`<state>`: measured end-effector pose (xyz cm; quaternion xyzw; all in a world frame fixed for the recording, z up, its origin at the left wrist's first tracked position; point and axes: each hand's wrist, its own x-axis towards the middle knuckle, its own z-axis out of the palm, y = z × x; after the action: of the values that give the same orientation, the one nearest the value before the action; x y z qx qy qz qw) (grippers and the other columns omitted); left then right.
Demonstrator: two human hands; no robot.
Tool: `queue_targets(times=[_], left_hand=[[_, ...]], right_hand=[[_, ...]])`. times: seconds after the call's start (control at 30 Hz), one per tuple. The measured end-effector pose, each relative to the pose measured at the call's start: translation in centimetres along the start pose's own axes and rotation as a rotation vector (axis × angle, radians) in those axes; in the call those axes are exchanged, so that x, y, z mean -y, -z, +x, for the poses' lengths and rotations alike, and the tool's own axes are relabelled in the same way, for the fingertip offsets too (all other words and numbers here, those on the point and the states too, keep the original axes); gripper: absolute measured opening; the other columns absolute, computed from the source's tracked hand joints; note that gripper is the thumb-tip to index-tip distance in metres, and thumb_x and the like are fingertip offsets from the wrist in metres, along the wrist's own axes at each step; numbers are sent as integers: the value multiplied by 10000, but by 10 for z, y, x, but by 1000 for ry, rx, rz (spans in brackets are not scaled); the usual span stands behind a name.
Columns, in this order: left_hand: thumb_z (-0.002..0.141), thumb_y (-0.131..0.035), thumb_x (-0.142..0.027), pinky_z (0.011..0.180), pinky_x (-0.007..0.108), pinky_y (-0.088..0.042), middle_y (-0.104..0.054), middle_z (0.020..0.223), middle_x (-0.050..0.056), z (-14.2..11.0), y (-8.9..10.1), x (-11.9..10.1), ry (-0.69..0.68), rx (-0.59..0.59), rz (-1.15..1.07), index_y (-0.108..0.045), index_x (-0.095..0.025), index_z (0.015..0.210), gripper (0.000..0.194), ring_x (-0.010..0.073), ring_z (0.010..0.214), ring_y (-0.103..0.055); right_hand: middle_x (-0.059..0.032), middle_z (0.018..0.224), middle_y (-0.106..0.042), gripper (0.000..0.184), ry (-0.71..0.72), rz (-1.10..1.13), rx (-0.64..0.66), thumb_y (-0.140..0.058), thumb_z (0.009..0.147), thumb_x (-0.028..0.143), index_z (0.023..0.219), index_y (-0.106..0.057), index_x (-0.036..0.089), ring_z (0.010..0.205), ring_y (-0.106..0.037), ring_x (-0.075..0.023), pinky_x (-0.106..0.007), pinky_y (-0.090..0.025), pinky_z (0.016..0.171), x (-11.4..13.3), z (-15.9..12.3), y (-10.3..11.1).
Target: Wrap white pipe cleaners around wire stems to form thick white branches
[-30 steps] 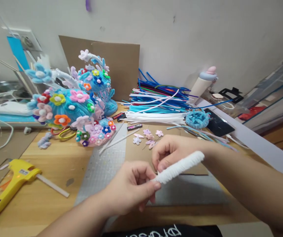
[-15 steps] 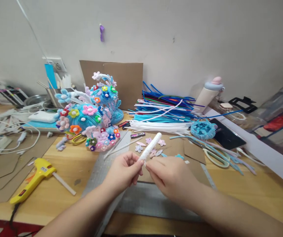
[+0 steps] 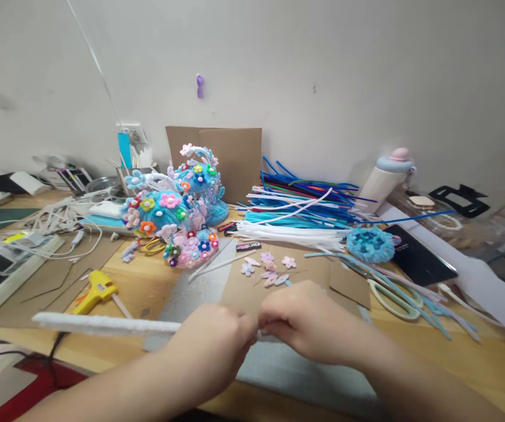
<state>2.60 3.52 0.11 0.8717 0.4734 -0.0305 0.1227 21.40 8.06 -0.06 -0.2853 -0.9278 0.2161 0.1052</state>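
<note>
A long white fuzzy rod (image 3: 107,324), which looks wound with pipe cleaner, stretches left from beneath my left hand (image 3: 217,343). My left hand is closed around its inner end, and most of those fingers are turned away from view. Right beside it, my right hand (image 3: 307,319) is pinched, with a small white bit showing under its fingertips, apparently the rod's end or a pipe cleaner tail. Beyond the hands, several small pastel fuzzy flowers (image 3: 289,262) and leaves lie on a cardboard sheet (image 3: 243,290).
A yellow glue gun (image 3: 99,288) lies to the left. Behind it stand fuzzy flower-covered ornaments (image 3: 168,214). Bundled pipe cleaners (image 3: 296,220) lie at the back. Scissors (image 3: 395,302), a blue fuzzy ring (image 3: 370,243), a phone (image 3: 423,258) and a bottle (image 3: 386,176) are on the right.
The white rod has swung from pointing up and away to lying nearly level towards the left. My left hand has turned over with it. The view has shifted a little.
</note>
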Motion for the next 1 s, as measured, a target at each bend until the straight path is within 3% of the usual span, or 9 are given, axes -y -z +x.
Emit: queue_targets(times=[0.1,0.23,0.47,0.57,0.67,0.73,0.8,1.0], left_hand=[[775,-477,-114,574,272,-435,-683,747,30,-7,-5,-7,-28,12,52,-594,-197,789,145,195,651,-633],[761,-455,-73,583,265,-444,-674,821,25,-15,-12,-11,7,-42,-17,-574,-203,799,180,191,703,-635],[878,-472,-281,606,269,-415,-686,776,21,-23,-15,-18,57,-183,-84,-607,-220,794,170,193,709,-636],[890,-457,-276,567,261,-378,-674,710,27,-18,-17,-17,154,-229,-42,-618,-219,781,202,193,671,-625],[878,-449,-233,545,254,-347,-622,650,17,-13,-15,-13,283,-320,-80,-568,-193,708,211,176,626,-584],[864,-451,-214,558,245,-342,-582,640,2,-11,-11,-11,314,-413,-172,-529,-186,677,205,156,622,-549],[850,-473,-238,557,235,-333,-535,612,-18,-11,-6,-10,312,-491,-326,-507,-184,657,203,136,602,-504],[798,-552,-331,504,207,-310,-454,558,-47,-10,12,-10,315,-528,-948,-509,-173,637,230,99,542,-411]], right_hand=[[58,806,-717,131,33,95,50,-581,799,168,834,-683,243,742,-630,-107,-203,-360,618,-3,1,-1],[43,768,-715,125,43,74,12,-589,784,161,803,-690,232,703,-618,-113,-212,-354,593,-2,0,-5],[46,729,-705,129,55,26,-50,-582,784,156,785,-683,237,666,-605,-118,-220,-315,551,10,-4,-10],[16,673,-669,150,48,-133,-214,-528,802,145,714,-635,202,611,-576,-144,-264,-260,526,20,-9,-21],[-17,612,-606,202,30,-281,-521,-463,835,136,675,-578,179,568,-527,-168,-306,-218,538,31,-13,-34],[-20,582,-579,245,17,-294,-669,-436,867,152,661,-566,181,548,-504,-170,-315,-206,543,37,-15,-37],[-15,587,-585,255,14,-239,-728,-434,889,178,683,-584,182,542,-507,-162,-309,-214,542,39,-15,-36],[12,660,-647,209,1,20,-607,-432,907,219,968,-632,209,535,-549,-130,-271,-282,526,32,-15,-25]])
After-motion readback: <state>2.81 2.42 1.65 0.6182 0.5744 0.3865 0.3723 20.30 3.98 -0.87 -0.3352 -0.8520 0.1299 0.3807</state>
